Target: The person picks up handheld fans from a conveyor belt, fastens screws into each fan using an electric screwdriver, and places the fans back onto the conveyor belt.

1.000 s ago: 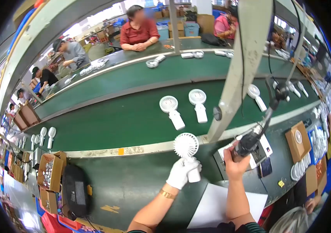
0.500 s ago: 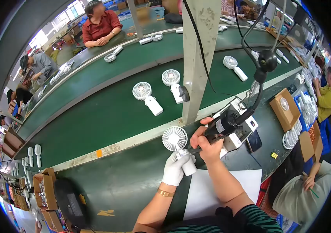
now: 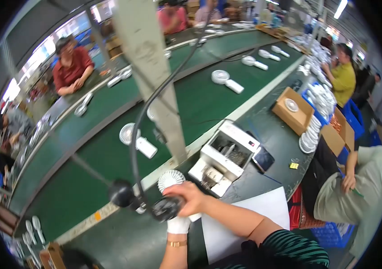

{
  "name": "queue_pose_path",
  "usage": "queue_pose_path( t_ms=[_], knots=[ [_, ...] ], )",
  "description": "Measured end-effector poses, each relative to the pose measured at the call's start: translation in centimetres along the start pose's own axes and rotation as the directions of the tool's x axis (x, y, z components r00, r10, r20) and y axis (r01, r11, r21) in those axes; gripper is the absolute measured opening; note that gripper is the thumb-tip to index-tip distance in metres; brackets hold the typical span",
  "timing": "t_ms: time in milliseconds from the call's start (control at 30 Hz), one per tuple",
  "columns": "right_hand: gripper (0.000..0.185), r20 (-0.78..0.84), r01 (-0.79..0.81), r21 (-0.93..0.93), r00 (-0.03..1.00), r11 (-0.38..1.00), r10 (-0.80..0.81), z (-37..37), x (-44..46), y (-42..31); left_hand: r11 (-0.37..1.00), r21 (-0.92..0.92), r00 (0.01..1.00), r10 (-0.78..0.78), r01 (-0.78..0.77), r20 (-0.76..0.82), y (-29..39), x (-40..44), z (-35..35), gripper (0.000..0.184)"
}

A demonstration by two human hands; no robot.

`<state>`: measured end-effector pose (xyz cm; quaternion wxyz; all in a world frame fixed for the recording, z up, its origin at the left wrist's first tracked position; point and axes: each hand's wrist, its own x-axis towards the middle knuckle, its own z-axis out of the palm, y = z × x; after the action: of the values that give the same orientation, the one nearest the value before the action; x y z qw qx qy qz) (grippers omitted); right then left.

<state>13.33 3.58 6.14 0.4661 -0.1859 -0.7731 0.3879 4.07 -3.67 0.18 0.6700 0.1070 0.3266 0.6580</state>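
My left hand [image 3: 178,225], in a white glove, holds a white handheld fan [image 3: 171,178] by its handle. The round fan head shows beyond my hands, while most of the handle and my left fingers are hidden. Wrapped around a black electric screwdriver [image 3: 167,207], my right hand [image 3: 190,197] is directly above the fan and the left glove. A black cable runs up from the screwdriver. Whether its tip touches the fan is hidden. To the right stands a white screw box [image 3: 229,152] with small metal parts inside.
More white fans [image 3: 144,145] lie on the green conveyor [image 3: 97,166], behind a beige post [image 3: 148,67]. A phone [image 3: 263,159], white sheet [image 3: 249,219], yellow clip [image 3: 294,165] and cardboard box [image 3: 294,110] lie on the bench. Several people sit around the line.
The view has turned right. My right hand has brought the screwdriver left, from beside the fan to over its handle, now covering much of my left hand. The screw box is now uncovered.
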Motion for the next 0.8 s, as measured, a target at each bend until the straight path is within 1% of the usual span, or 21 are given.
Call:
queue_pose_path(
  t_ms=[33,67,133,200,233,300,333,367,400,467,500,533,600,700,733,767,800],
  knots=[
    [0.056,-0.008,-0.002,0.046,1.0,0.999,0.003,0.3,0.1,-0.2,0.999,-0.045,1.0,-0.005,0.004,-0.006,0.0,0.1,0.3,0.033],
    [0.057,-0.012,0.007,0.035,1.0,0.999,-0.007,0.2,0.2,-0.4,0.996,-0.094,1.0,-0.006,0.005,-0.014,0.1,0.1,0.6,0.034],
    [0.057,0.056,-0.095,0.068,0.994,0.993,0.091,-0.1,0.4,-1.2,0.981,-0.191,1.0,-0.006,0.0,-0.031,0.2,0.4,1.3,0.036],
    [0.055,0.041,-0.09,0.109,0.995,0.99,0.086,0.2,0.1,-0.8,0.971,-0.239,0.999,-0.029,0.02,-0.036,-0.2,0.2,1.7,0.038],
    [0.056,0.049,-0.123,0.095,0.992,0.988,0.119,0.1,0.1,-0.9,0.966,-0.256,0.999,-0.037,0.027,-0.034,-0.3,0.3,2.0,0.039],
    [0.056,-0.05,-0.094,0.085,0.994,0.992,0.099,-1.0,0.3,-2.4,0.957,-0.286,0.999,-0.046,0.038,-0.02,-0.6,0.0,2.5,0.041],
    [0.057,-0.095,-0.079,0.081,0.992,0.994,0.087,-1.6,0.6,-3.4,0.964,-0.262,0.999,-0.052,0.048,-0.006,-0.7,0.0,2.7,0.042],
    [0.058,-0.216,-0.026,0.02,0.976,0.999,0.03,-2.6,0.6,-4.1,0.967,-0.249,0.999,-0.051,0.052,0.009,-0.8,-0.2,3.1,0.043],
    [0.059,-0.303,0.047,-0.025,0.952,0.999,-0.053,-4.0,0.8,-4.6,0.993,-0.095,0.997,-0.068,0.071,0.033,-0.7,-0.5,2.9,0.041],
    [0.061,-0.388,-0.11,-0.097,0.919,0.989,0.065,-5.2,0.5,-4.5,0.973,0.214,0.992,-0.104,0.086,0.075,-0.5,-0.9,2.1,0.039],
    [0.058,-0.451,-0.068,-0.141,0.893,0.988,-0.003,-5.5,0.9,-4.4,0.967,0.206,0.962,-0.19,0.149,0.195,-0.3,-0.8,1.7,0.043],
    [0.058,-0.466,-0.089,-0.176,0.885,0.98,-0.004,-5.7,1.1,-4.8,0.966,0.219,0.966,-0.178,0.135,0.189,-0.7,-0.7,1.6,0.046],
    [0.056,-0.439,-0.135,-0.11,0.895,0.985,0.074,-5.3,1.4,-4.8,0.962,0.249,0.974,-0.154,0.11,0.165,-1.0,-1.2,2.2,0.051],
    [0.056,-0.404,-0.152,-0.203,0.913,0.967,0.059,-4.2,1.6,-3.8,0.956,0.287,0.985,-0.108,0.066,0.133,-1.3,-1.0,1.8,0.052],
    [0.056,-0.399,-0.2,-0.158,0.909,0.967,0.123,-4.0,1.6,-3.8,0.953,0.298,0.988,-0.088,0.048,0.124,-1.4,-1.0,1.9,0.052],
    [0.056,-0.384,-0.252,-0.108,0.903,0.962,0.193,-4.0,1.5,-4.3,0.952,0.305,0.987,-0.061,0.013,0.148,-1.3,-1.2,2.7,0.051],
    [0.057,-0.352,-0.309,-0.051,0.895,0.95,0.272,-3.8,1.4,-4.9,0.95,0.31,0.987,-0.078,0.031,0.142,-1.4,-1.1,2.1,0.057]
  ],
)
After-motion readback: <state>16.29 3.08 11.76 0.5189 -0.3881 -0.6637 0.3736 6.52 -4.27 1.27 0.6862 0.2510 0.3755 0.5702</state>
